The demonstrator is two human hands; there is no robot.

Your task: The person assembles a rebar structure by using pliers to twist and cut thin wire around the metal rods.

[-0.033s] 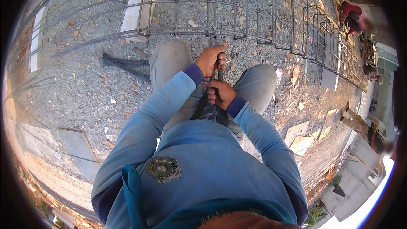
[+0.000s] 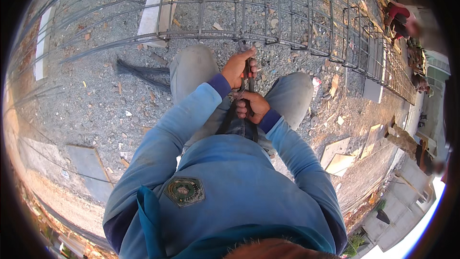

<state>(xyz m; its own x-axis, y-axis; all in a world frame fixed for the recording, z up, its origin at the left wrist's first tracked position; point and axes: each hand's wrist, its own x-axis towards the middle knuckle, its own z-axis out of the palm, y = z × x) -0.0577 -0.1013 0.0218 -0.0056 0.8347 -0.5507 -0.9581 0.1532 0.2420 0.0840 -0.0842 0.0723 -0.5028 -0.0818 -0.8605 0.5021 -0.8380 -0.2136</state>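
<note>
A pair of dark, long-handled pincers (image 2: 250, 84) with small red-orange marks stands between my knees, its head close to the lower bar of a steel rebar cage (image 2: 223, 32). My left hand (image 2: 236, 68) is closed round the pincers just below the head, with the thumb stretched along toward the jaws. Lower down, my right hand (image 2: 255, 106) grips the handles. Whether the jaws hold any wire is too small to tell. Beside my left knee, a bundle of thin dark tie wire (image 2: 143, 74) lies on the gravel.
White blocks (image 2: 158, 7) lie under the cage, which stretches away to the right. Loose bars fan out at the left. Flat boards (image 2: 91, 168) and wood scraps (image 2: 338, 158) lie on the gravel. Other people (image 2: 400, 21) are at the far right.
Both hands have shifted very slightly and the pincers have turned a little. More of the handles now shows between my hands. The cage and the wire bundle stay in place.
</note>
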